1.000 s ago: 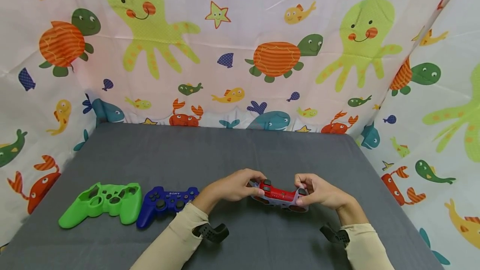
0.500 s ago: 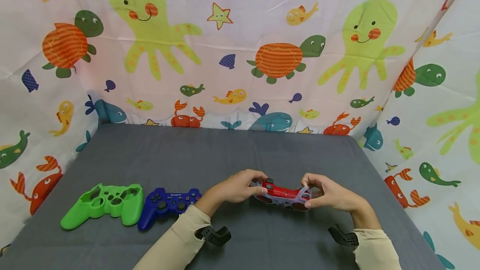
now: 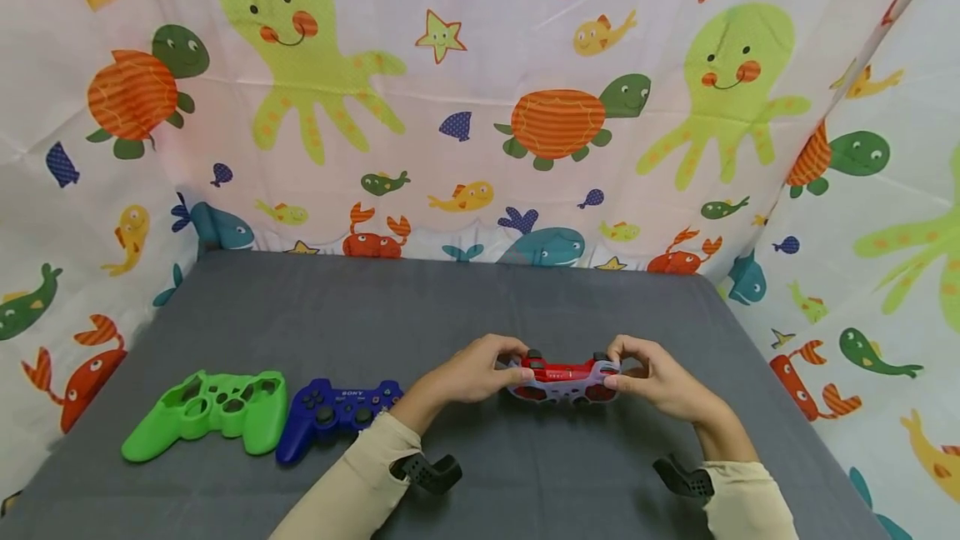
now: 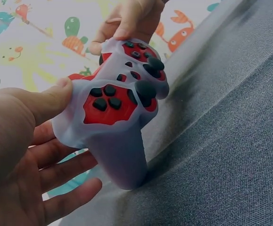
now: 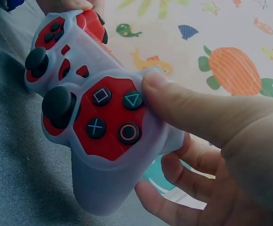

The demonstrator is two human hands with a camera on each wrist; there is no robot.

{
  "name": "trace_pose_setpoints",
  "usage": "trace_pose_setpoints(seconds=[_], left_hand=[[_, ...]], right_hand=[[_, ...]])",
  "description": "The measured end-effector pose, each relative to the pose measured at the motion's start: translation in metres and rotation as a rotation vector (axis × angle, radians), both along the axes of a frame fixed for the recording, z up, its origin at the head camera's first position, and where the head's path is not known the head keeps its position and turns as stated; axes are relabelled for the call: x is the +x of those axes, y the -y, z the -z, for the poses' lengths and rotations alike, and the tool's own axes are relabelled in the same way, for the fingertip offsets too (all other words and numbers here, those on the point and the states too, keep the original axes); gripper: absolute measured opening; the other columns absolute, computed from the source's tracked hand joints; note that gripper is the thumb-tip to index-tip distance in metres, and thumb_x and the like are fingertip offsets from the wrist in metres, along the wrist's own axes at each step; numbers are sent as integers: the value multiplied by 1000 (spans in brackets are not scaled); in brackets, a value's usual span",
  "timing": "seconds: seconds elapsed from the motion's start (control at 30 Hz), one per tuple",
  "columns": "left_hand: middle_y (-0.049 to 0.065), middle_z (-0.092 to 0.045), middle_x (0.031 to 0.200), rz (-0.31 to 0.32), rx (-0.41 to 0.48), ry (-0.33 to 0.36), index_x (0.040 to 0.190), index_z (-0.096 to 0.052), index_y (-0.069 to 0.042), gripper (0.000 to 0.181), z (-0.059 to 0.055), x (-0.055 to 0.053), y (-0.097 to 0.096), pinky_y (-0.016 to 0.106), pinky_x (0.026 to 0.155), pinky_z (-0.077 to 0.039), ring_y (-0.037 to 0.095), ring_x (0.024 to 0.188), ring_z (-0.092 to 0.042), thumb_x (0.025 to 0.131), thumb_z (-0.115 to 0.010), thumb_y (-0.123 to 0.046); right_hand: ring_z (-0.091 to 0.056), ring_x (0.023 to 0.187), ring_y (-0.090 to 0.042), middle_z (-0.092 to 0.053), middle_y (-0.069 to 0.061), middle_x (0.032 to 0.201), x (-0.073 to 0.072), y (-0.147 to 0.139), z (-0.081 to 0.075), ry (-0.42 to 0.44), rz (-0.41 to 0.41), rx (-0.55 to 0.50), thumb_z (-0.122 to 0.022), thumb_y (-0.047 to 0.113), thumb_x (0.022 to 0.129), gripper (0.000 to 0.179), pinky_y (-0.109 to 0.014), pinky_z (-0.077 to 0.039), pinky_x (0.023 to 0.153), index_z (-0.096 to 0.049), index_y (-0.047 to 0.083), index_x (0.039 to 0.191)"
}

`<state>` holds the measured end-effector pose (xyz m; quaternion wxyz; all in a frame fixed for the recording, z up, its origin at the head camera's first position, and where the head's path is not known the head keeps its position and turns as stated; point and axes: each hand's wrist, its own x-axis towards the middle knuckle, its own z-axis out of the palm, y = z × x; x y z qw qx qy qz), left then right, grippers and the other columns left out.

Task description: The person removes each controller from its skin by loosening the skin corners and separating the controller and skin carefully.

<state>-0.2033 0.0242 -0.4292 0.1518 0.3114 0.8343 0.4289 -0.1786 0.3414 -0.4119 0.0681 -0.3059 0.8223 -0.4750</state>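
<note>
Head view: the red controller (image 3: 564, 372) is right of the blue controller (image 3: 343, 408), its long axis running left to right, grips pointing down. The left hand (image 3: 480, 369) pinches the end nearer the blue controller, the right hand (image 3: 654, 373) the farther end. Left wrist view: the translucent sleeve (image 4: 119, 153) covers the left grip; the left hand's lower fingers are spread. Right wrist view: the sleeve frames the right face, so fitting looks nearly done; the bare shoulder edge may need settling.

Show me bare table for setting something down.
The grey table is bare behind the left hand and right hand, back to the patterned curtain, and between the sleeves, nearer the camera than the red controller. Crowded: the left, with the green cover and blue controller side by side.
</note>
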Motion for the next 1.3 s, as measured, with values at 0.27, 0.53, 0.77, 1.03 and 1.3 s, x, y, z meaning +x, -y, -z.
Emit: trace_pose_setpoints(seconds=[0.27, 0.53, 0.77, 1.03, 1.3], left_hand=[[11, -66, 128, -14, 24, 0, 136, -61, -4, 43, 1, -3, 0, 43, 98, -50, 24, 115, -61, 102, -61, -31], [8, -66, 128, -43, -3, -10, 137, -62, -9, 44, 0, -2, -1, 33, 83, -50, 17, 101, -60, 102, -60, -35], [5, -66, 128, -97, -22, -10, 136, -63, -12, 44, 5, 0, -4, 36, 87, -49, 18, 110, -60, 102, -59, -39], [3, -67, 126, -128, -51, -17, 135, -64, -15, 43, 2, 3, -6, 36, 83, -49, 17, 108, -61, 102, -58, -42], [2, -68, 124, -156, -65, -39, 134, -65, -16, 43, -1, 5, -7, 36, 81, -49, 16, 105, -63, 102, -57, -44]], right_hand=[[-53, 74, -5, -49, -6, 85, -2, 0, 3, -29, 58, -20, -70, -4, 90, 23, -27, -49, 59, -51, 7, 83], [-54, 77, -10, -47, -6, 82, -6, -3, 7, 17, -28, 13, -62, -3, 96, 16, -28, -46, 65, -50, 7, 93], [-58, 83, -7, -55, -4, 93, -4, -2, 8, -94, 50, 17, -66, -4, 94, 14, -26, -50, 70, -57, 7, 97], [-53, 84, -5, -52, 2, 97, -9, -6, 19, -14, 20, -121, -64, -7, 94, 16, -26, -47, 66, -52, 2, 87], [-61, 101, -10, -58, 6, 109, -8, -14, 18, 89, 46, -14, -67, -1, 94, 18, -27, -55, 76, -57, 5, 108]])
